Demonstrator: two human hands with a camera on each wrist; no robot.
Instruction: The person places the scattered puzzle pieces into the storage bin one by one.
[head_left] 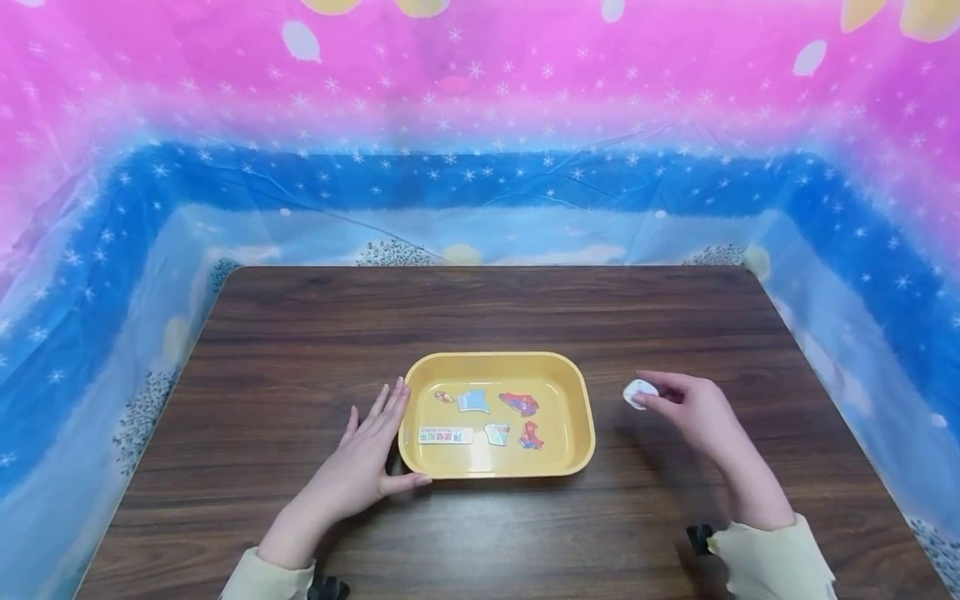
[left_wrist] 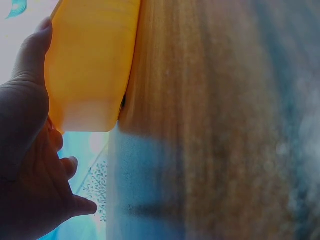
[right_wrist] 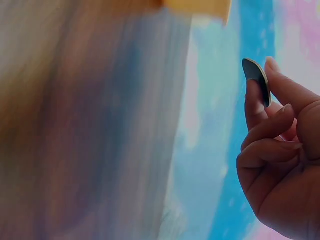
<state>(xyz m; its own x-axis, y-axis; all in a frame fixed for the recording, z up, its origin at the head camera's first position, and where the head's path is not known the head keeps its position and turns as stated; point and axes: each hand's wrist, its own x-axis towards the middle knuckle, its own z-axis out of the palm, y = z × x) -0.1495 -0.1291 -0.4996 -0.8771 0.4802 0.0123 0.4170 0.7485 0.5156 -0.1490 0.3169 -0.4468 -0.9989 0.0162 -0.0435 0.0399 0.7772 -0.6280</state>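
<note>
A yellow plastic tray (head_left: 495, 471) stands on the table. My left hand (head_left: 366, 454) rests against its left end, fingers straight along the side and thumb at the near rim; the left wrist view shows the thumb on the tray's yellow wall (left_wrist: 92, 65). Right of the tray and apart from it, my right hand (head_left: 693, 414) pinches a small flat white piece (head_left: 639, 393) between thumb and fingers. In the right wrist view this piece shows a dark back (right_wrist: 256, 80). Flat printed pieces lie inside the tray, among them a rectangular lettered strip (head_left: 446, 436) and a red figure (head_left: 531, 435).
Also in the tray are a light-blue piece (head_left: 473, 401), a red and purple piece (head_left: 519, 405), a pale piece (head_left: 497, 433) and a small piece (head_left: 444, 397). The dark wooden table (head_left: 480, 308) is enclosed by a pink and blue patterned cloth (head_left: 480, 179).
</note>
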